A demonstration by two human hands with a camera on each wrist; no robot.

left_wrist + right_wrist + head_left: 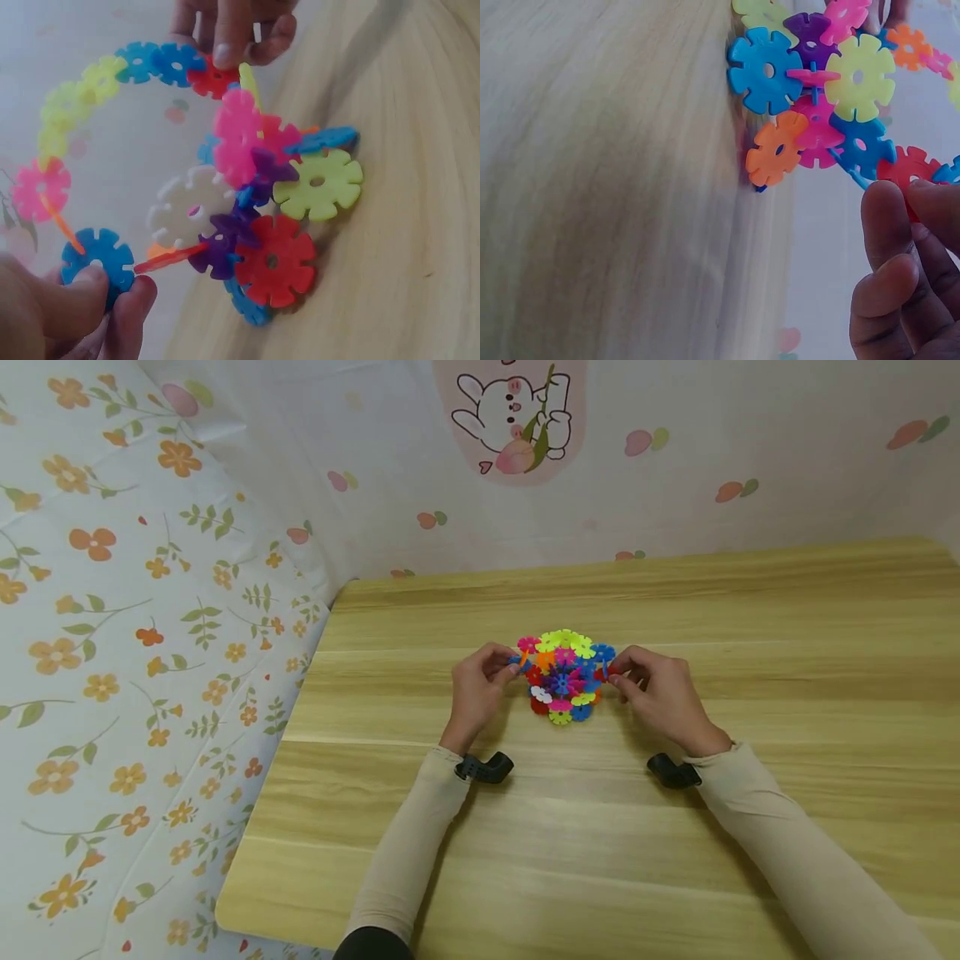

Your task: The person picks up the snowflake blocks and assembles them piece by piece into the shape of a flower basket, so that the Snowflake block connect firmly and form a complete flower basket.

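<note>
An assembly of interlocked plastic snowflake discs (562,682), in blue, red, pink, yellow, orange, purple and white, is between my two hands above the wooden table. My left hand (477,692) pinches a blue disc (103,241) at its left side between thumb and fingers. On the opposite side, my right hand (666,695) pinches a red disc (913,160) between thumb and forefinger. A curved chain of discs (101,79) arches from one pinched disc to the other, leaving an open loop. The lower cluster includes a white disc (191,206) and a yellow-green disc (318,184).
The wooden table (555,860) extends around the assembly, with its left edge beside a floral cloth (150,693). Behind its far edge hangs a pale cloth (375,435) with a rabbit print. Each wrist wears a black camera mount (486,768).
</note>
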